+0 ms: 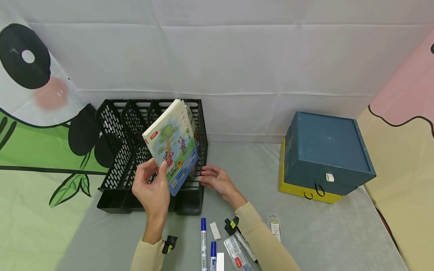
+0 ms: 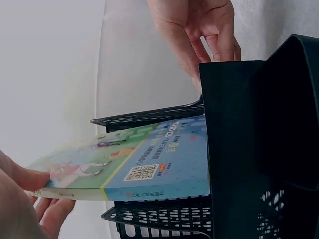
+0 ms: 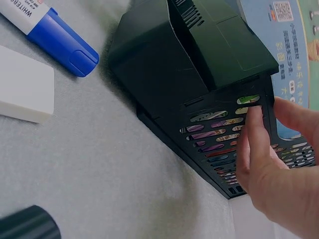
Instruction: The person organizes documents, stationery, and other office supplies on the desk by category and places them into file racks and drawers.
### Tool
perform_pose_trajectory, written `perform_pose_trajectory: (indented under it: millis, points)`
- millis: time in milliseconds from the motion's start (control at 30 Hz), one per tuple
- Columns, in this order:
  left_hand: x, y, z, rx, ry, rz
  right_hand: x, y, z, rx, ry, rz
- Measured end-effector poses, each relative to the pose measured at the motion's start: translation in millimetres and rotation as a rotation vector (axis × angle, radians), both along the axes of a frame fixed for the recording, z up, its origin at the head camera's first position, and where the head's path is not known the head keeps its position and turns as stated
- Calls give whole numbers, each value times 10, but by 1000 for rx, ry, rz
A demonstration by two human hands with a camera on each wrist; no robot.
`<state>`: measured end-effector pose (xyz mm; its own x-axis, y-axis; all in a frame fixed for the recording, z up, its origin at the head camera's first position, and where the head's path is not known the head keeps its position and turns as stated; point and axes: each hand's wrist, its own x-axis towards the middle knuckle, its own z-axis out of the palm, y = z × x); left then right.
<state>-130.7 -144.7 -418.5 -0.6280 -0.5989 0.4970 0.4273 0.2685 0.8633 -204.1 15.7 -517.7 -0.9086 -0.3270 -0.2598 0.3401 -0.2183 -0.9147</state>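
A colourful children's book [image 1: 176, 145], its cover showing a tree and figures, leans in the right-hand part of a black desktop book rack [image 1: 127, 150]. My left hand [image 1: 152, 186] pinches the book by its left edge, with the thumb on the cover. In the left wrist view, the book's blue lower end [image 2: 159, 169] sits tilted just behind the rack's front. My right hand [image 1: 218, 182] holds the rack's right side wall near the front, thumb by its edge and fingers against the slotted outer face [image 3: 214, 134]. Another book [image 1: 190, 113] stands partly hidden behind the held one.
In front of the rack lie blue-capped whiteboard markers [image 1: 204, 244], white erasers [image 1: 215, 230] and a clear package [image 1: 237, 254]. A small packaged item [image 1: 275, 227] lies beside my right sleeve. To the right, a blue drawer box [image 1: 329, 146] rests on a yellow one [image 1: 298, 192].
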Motion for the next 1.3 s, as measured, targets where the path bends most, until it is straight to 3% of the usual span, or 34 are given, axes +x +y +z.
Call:
perform_pose_trajectory:
  millis: [300, 633, 900, 1100, 1300]
  points:
    - [-191, 130, 9, -35, -56, 60, 7, 13, 2, 1, 3, 11]
    - [-429, 321, -130, -6, -38, 66, -3, 11, -29, 29, 7, 1]
    - [-446, 551, -68, 9, -8, 124, -10, 12, -26, 22, 8, -6]
    - [-499, 662, -178, 50, 15, 159, -2, 11, -20, 7, 15, -6]
    - [-584, 747, -264, 151, -26, 197, 8, 14, -15, 21, 24, 8]
